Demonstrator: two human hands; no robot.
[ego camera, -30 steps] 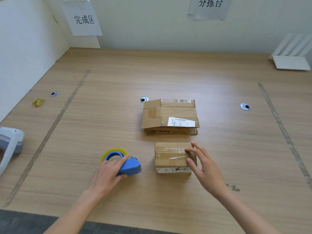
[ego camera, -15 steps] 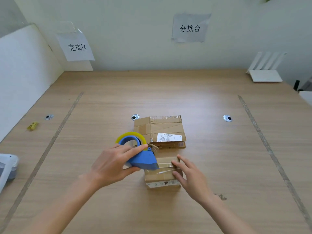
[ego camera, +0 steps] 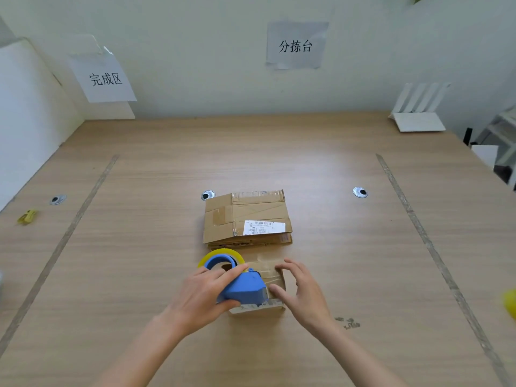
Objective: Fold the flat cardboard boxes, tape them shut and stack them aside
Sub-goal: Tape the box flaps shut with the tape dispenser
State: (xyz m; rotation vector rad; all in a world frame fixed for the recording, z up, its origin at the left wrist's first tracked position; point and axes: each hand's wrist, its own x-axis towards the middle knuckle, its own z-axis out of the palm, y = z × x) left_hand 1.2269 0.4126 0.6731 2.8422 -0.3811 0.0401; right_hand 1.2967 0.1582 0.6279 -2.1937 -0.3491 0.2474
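A small folded cardboard box point(ego camera: 269, 270) stands on the wooden table point(ego camera: 139, 261) near its front middle. My left hand point(ego camera: 203, 294) grips a blue tape dispenser point(ego camera: 243, 287) with a yellow-rimmed tape roll point(ego camera: 220, 256), and the dispenser lies on top of the box. My right hand point(ego camera: 301, 289) holds the right side of the box, thumb on the top face and fingers spread over its right edge. Just behind lies a stack of flat cardboard boxes point(ego camera: 247, 216) with a white shipping label.
Two paper signs point(ego camera: 296, 46) hang on the back wall. A white folded stand point(ego camera: 418, 121) sits at the back right corner. A yellow clip point(ego camera: 27, 216) lies at the far left. Grey tape lines point(ego camera: 413, 216) and round metal grommets point(ego camera: 359, 192) mark the tabletop.
My left hand lifted the tape dispenser off the table and brought it right onto the small box. My right hand stayed at the box's right side. The camera tilted up.
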